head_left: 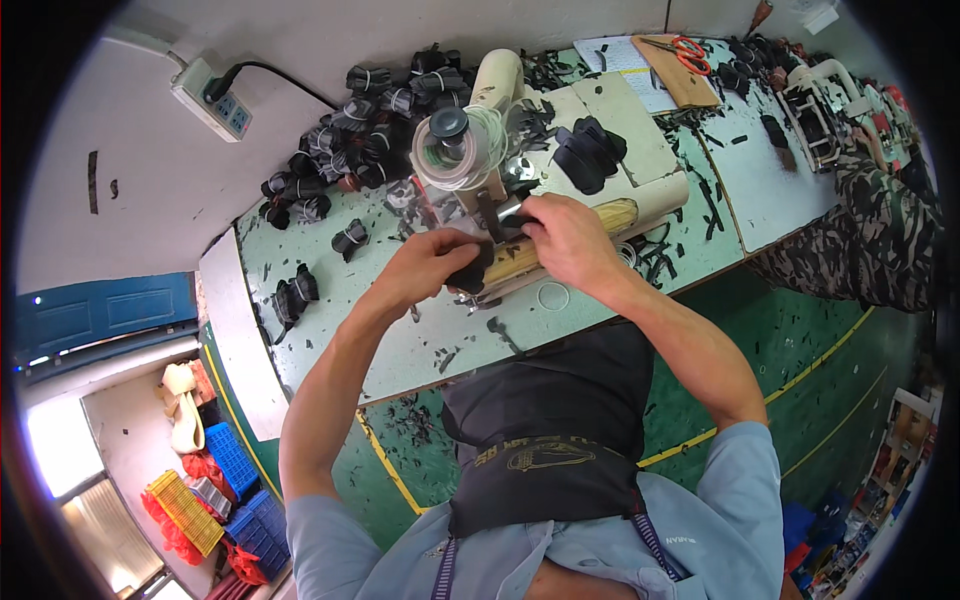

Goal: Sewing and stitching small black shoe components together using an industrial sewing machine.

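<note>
My left hand (432, 266) pinches a dark flat piece of material (476, 272) at the front left of a cream bench machine (662, 196). My right hand (572, 240) is closed at the machine's working head, its fingertips on a small black piece (515, 221). Whether both hands hold the same piece cannot be made out. A yellowish worn strip (618, 214) runs along the machine's front edge, under my right hand. Above my hands sits a round black knob (449, 123) with pale cord wound around its base. A stack of black pieces (590, 152) lies on the machine top.
Tied bundles of dark pieces (372, 140) are heaped at the back left. Black scraps litter the pale table (395, 350). Red-handled scissors (690, 55) lie on brown material at the back. At right, a person in a camouflage sleeve (880, 225) works by another machine (812, 115).
</note>
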The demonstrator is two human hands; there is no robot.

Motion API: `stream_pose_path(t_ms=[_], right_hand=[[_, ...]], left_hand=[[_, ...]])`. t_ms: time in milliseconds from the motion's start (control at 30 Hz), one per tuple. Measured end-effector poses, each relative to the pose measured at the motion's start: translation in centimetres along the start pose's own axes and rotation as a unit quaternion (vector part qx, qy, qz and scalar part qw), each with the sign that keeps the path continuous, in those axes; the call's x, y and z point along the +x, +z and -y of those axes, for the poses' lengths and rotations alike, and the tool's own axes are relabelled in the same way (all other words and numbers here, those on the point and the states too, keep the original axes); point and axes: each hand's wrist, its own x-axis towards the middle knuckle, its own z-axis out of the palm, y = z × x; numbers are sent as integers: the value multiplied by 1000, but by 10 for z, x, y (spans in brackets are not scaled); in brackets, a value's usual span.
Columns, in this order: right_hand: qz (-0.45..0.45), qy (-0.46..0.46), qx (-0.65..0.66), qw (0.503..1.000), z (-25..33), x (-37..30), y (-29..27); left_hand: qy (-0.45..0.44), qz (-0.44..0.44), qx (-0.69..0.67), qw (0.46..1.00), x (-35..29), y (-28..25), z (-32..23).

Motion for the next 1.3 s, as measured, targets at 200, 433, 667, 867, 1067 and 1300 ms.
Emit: stream_pose_path(t_ms=[200,433,667,867,1067,1300], right_hand=[[39,50,90,994,3,-6,-13],[-15,-40,15,999,9,-3,5],[-19,50,93,994,7,-3,-8],[37,32,111,993,2,-7,-11],[-21,-2,-10,1000,9,3,11],[17,50,93,994,4,-7,-9]], left_hand=[[-18,-30,-25,999,-3,-1,15],[-15,-97,150,984,15,19,-5],[-14,10,-29,999,-4,-1,9],[-37,-95,30,994,2,5,14],[-6,-76,34,997,10,16,4],[-20,-77,-16,997,0,5,13]])
